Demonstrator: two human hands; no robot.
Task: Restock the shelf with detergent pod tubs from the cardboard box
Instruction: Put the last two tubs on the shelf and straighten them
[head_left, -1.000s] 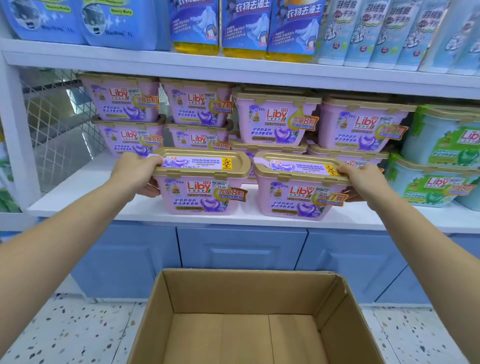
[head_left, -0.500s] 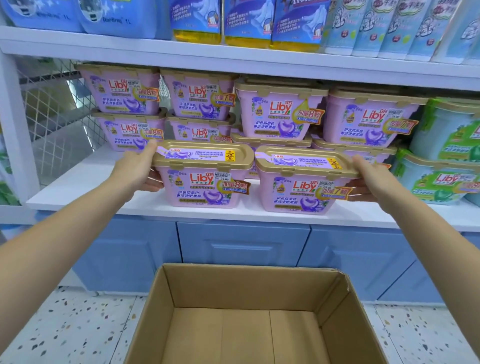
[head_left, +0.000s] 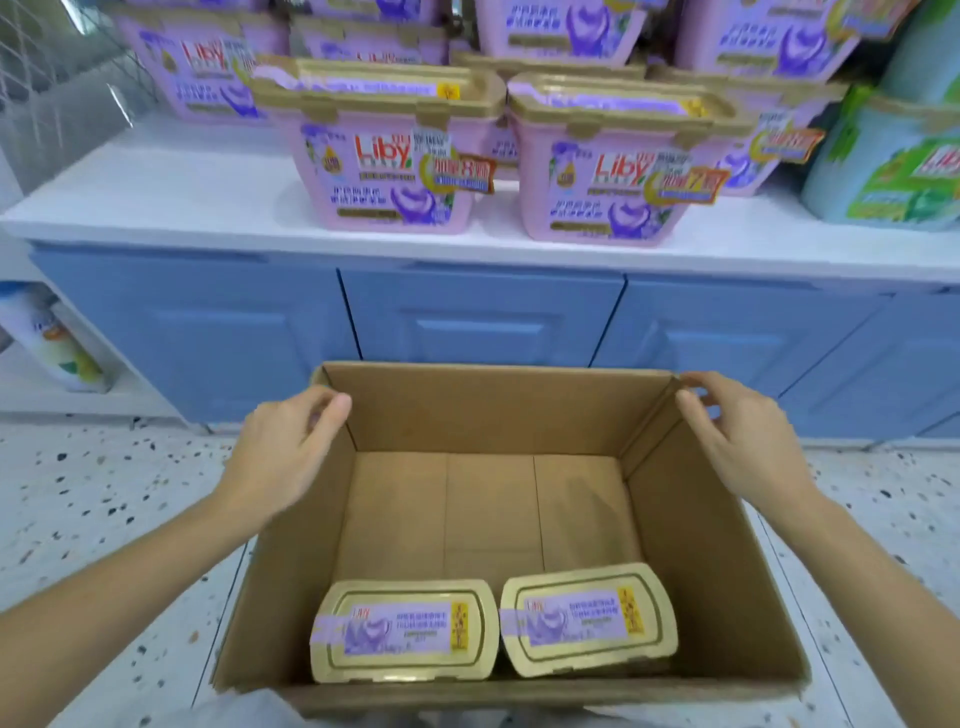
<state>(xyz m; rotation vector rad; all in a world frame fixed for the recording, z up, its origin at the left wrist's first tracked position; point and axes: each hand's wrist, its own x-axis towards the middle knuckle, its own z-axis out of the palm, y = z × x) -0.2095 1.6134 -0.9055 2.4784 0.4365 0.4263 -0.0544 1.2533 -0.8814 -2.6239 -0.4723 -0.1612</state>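
Both hands are empty with loosely spread fingers, the left hand (head_left: 283, 447) and right hand (head_left: 748, 436) at the far corners of the box (head_left: 691, 545), where two tubs (head_left: 402, 629) lie at the near wall.

Both forearms are bare from the frame edge to the wrist, with no sleeve showing. The left hand (head_left: 283, 452) and the right hand (head_left: 748, 436) wear no gloves, rings, watch or bracelet. The fingers (head_left: 332, 410) look slender, with short nails, slightly blurred.
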